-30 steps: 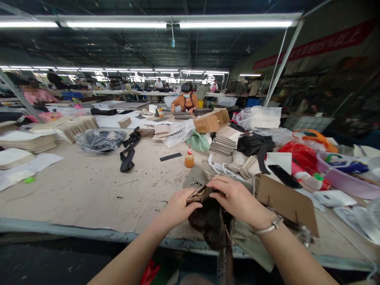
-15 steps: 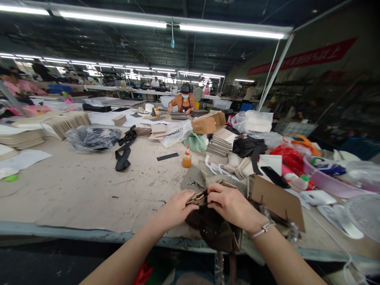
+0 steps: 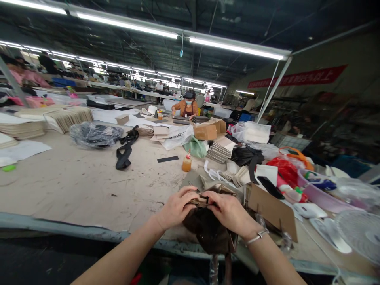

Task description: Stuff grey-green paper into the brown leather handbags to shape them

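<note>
A dark brown handbag (image 3: 212,231) lies at the table's front edge, its handles hanging over the side. My left hand (image 3: 179,206) pinches the left part of the bag's opening edge, fingers closed on it. Close beside it, my right hand (image 3: 227,208) grips the same edge, thumb and fingers pressed together; a bracelet is on that wrist. Tan lining shows between the two hands. Beyond the bag lies a grey-green piece of material (image 3: 197,180). A small bottle of amber liquid with a red cap (image 3: 187,163) stands farther back.
Brown cardboard (image 3: 271,208), a black phone (image 3: 270,187) and a purple basin (image 3: 320,194) are to the right. A black strap (image 3: 124,154) and a plastic-wrapped bundle (image 3: 96,135) lie left. A co-worker (image 3: 186,106) sits across the table (image 3: 80,190).
My right hand has moved its grip along the bag's edge, with fingers now lower and pinched. My left fingers have shifted up over the edge. The camera view has tilted.
</note>
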`<state>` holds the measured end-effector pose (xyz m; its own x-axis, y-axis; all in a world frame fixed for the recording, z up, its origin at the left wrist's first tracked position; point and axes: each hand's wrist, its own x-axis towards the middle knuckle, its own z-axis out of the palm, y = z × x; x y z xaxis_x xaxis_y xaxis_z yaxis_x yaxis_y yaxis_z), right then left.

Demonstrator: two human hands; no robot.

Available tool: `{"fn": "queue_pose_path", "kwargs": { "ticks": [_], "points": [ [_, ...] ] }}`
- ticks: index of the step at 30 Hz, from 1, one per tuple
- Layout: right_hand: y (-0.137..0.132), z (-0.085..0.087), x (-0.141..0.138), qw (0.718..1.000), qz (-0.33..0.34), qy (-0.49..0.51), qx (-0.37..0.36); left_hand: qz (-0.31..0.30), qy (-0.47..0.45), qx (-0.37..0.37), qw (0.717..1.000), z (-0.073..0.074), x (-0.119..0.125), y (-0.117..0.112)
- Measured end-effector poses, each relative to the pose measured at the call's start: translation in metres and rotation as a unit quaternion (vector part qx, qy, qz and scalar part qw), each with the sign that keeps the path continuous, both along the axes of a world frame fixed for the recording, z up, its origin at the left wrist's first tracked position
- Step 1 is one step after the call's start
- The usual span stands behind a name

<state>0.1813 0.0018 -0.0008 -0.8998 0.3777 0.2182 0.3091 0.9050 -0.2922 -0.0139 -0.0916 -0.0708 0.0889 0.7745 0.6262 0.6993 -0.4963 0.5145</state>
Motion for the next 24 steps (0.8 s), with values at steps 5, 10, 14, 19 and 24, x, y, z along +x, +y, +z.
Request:
{"fn": "queue_pose_path", "kwargs": {
  "ticks": [5,10,14,19,24],
  "points": [
    [0.001,-0.003,0.001,1.0,0.004,0.01,-0.021,-0.001,-0.029,-0.011,1.0,-0.001,0.004,0.009],
    [0.004,-0.003,0.001,0.996,-0.063,0.016,-0.058,-0.004,-0.03,-0.026,0.999,-0.001,0.007,0.013],
    [0.008,-0.003,-0.001,0.991,-0.091,0.021,-0.099,0.004,-0.03,-0.036,0.999,0.0,0.008,0.01],
    [0.013,-0.004,-0.006,0.991,-0.084,0.015,-0.099,0.005,-0.028,-0.053,0.998,0.002,0.011,0.011],
    [0.014,-0.006,-0.005,0.996,-0.036,0.007,-0.081,-0.004,-0.008,-0.064,0.998,0.007,0.013,0.012]
  ]
}}
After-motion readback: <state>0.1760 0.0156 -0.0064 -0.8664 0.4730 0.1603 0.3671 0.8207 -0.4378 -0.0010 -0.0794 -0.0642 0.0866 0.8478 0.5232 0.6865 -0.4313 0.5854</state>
